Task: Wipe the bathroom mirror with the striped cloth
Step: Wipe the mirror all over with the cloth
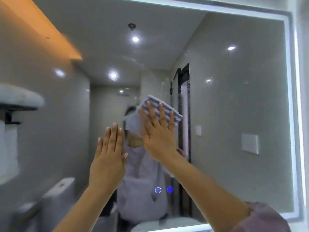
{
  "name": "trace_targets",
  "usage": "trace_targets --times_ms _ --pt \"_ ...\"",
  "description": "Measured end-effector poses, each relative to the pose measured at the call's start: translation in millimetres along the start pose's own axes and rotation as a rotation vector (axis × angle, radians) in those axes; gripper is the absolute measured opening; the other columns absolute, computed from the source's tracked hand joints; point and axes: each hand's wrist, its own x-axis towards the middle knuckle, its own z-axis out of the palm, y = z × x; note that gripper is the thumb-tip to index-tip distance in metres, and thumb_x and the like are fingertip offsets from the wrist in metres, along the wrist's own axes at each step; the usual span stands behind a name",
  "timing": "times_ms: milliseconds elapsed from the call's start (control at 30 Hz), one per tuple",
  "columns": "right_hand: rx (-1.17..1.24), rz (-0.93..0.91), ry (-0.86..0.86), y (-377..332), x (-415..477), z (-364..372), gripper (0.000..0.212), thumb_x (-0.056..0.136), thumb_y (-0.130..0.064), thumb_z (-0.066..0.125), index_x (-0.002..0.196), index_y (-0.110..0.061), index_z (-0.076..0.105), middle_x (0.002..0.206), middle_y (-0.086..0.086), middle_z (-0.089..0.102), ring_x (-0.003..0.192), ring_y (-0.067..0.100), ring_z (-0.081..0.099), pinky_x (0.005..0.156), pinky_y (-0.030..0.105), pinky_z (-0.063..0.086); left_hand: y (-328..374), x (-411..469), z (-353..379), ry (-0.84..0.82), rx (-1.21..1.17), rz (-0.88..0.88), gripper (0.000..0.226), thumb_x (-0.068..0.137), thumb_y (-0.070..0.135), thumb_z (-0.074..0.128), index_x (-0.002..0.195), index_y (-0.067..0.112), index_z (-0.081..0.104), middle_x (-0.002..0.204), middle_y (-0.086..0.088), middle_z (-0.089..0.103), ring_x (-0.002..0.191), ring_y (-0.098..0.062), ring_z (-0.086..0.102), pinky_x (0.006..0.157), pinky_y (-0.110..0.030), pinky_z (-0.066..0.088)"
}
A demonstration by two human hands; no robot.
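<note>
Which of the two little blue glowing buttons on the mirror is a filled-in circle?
The right-hand button, a solid blue disc. The other button, just left of it, is only a pale ring with wavy lines inside.

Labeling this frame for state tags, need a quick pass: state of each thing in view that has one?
Blue-and-white striped cloth: flat against the glass, under the right hand.
Right hand: fingers spread, pressing the cloth.
Left hand: flat, fingers together, empty.
Lit-edged bathroom mirror: edge light on.
Two blue touch icons: glowing.
Reflected round ceiling lights: on.
</note>
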Motion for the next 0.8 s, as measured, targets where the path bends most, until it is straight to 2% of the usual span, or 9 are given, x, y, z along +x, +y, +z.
trace_targets --times_ms 167,267,367,433,533,633,700,733,800 --pt "-0.092 -0.177 -0.008 0 32 -2 0.053 0.101 -0.042 0.025 0.15 -0.036 0.007 0.16 -0.005 0.001 0.147 0.025 -0.008 0.117 0.053 -0.007 0 -1 0 0.004 -0.004 0.005 0.063 0.091 0.03 0.025 0.145 0.0 0.015 0.154 -0.018 0.016 0.142 -0.034 0.018 0.112 -0.049 0.023" --pt "-0.126 -0.167 0.006 21 51 -10 0.054 0.1 -0.046 0.019 0.149 -0.038 -0.002 0.16 -0.007 -0.003 0.147 0.025 -0.007 0.116 0.05 -0.009 -1 -2 0 0.011 0.01 0.011 0.062 0.091 0.031 0.024 0.144 -0.002 0.019 0.154 -0.019 0.017 0.142 -0.034 0.019 0.112 -0.049 0.025" --pt "-0.075 0.027 0.06 53 76 -24 0.054 0.1 -0.048 0.016 0.15 -0.036 0.002 0.161 -0.005 -0.001 0.147 0.023 -0.006 0.114 0.042 -0.017 -2 -2 0 0.015 0.008 0.008 0.062 0.091 0.03 0.027 0.144 -0.002 0.022 0.153 -0.019 0.019 0.141 -0.034 0.02 0.112 -0.049 0.027" --pt "-0.006 0.23 0.108 77 82 -34 0.053 0.1 -0.046 0.019 0.151 -0.035 0.008 0.161 -0.004 0.003 0.147 0.023 -0.004 0.115 0.044 -0.012 -1 -1 -1 0.014 0.011 0.007 0.062 0.091 0.03 0.027 0.144 -0.002 0.022 0.154 -0.019 0.018 0.142 -0.034 0.02 0.112 -0.049 0.027" --pt "0.091 0.514 0.133 97 74 -37 0.053 0.101 -0.045 0.016 0.151 -0.034 0.002 0.161 -0.004 -0.005 0.147 0.023 -0.011 0.116 0.047 -0.012 0 -1 -1 0.006 0.015 0.0 0.061 0.091 0.029 0.028 0.144 -0.003 0.022 0.153 -0.019 0.019 0.141 -0.035 0.021 0.112 -0.049 0.027" --pt "0.123 0.677 0.148 80 59 -31 0.054 0.101 -0.042 0.016 0.151 -0.032 -0.003 0.161 -0.002 -0.01 0.146 0.027 -0.014 0.114 0.048 -0.014 0 -1 -3 -0.011 0.02 -0.004 0.061 0.092 0.029 0.026 0.144 -0.002 0.021 0.154 -0.019 0.017 0.142 -0.035 0.019 0.113 -0.049 0.026" --pt "0.074 0.624 0.123 55 42 -24 0.056 0.101 -0.039 0.018 0.152 -0.029 -0.003 0.16 0.001 -0.011 0.146 0.029 -0.014 0.112 0.047 -0.019 1 0 -4 -0.016 0.015 -0.006 0.061 0.091 0.029 0.024 0.144 -0.002 0.02 0.154 -0.019 0.016 0.142 -0.035 0.018 0.113 -0.049 0.026" --pt "0.044 0.524 0.11 40 32 -20 0.056 0.101 -0.038 0.018 0.152 -0.028 -0.002 0.16 0.002 -0.011 0.146 0.03 -0.013 0.112 0.046 -0.02 1 0 -4 -0.019 0.012 -0.007 0.061 0.091 0.029 0.023 0.144 -0.002 0.019 0.154 -0.019 0.016 0.142 -0.035 0.017 0.113 -0.049 0.026" --pt "0.012 0.245 0.066 9 17 -10 0.053 0.101 -0.039 0.019 0.151 -0.029 0.004 0.158 -0.002 -0.007 0.147 0.03 -0.006 0.115 0.049 -0.013 2 -1 -4 -0.03 0.011 -0.01 0.062 0.092 0.03 0.021 0.145 -0.001 0.016 0.155 -0.018 0.012 0.143 -0.034 0.014 0.114 -0.048 0.023"
